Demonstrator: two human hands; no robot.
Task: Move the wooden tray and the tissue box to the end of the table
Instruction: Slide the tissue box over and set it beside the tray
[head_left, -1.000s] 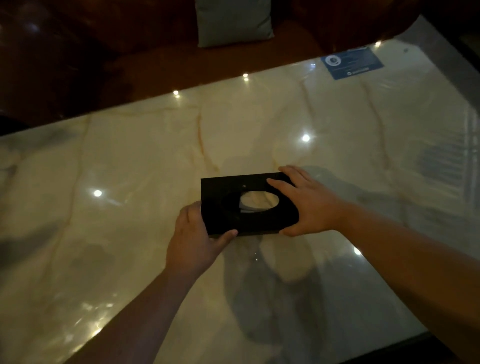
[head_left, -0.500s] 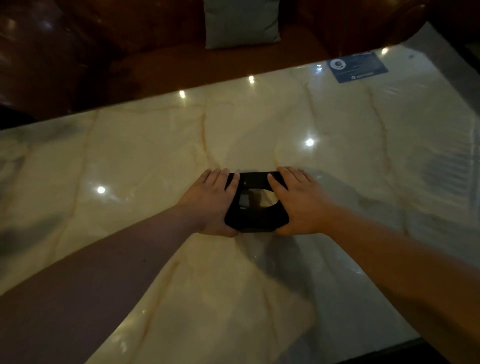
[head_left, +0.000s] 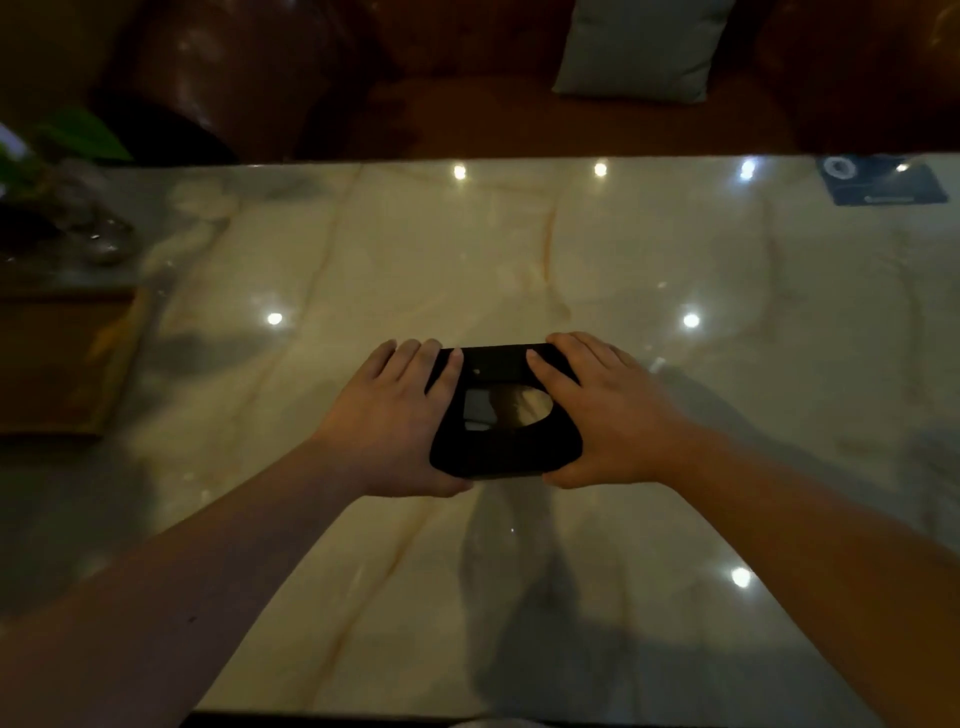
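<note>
I see my left hand and right hand either side of the tissue box, fingers clamping it; wooden tray far left of it.

The tissue box is black and flat-topped, with rounded near corners and an oval opening in its lid that shows something pale inside. It sits level near the middle of the table, its short sides hidden under 2 hands. The wooden tray is brown with a raised rim, lying flat at the left edge of the view, well apart from the tissue box. Its far end is dim and hard to make out.
</note>
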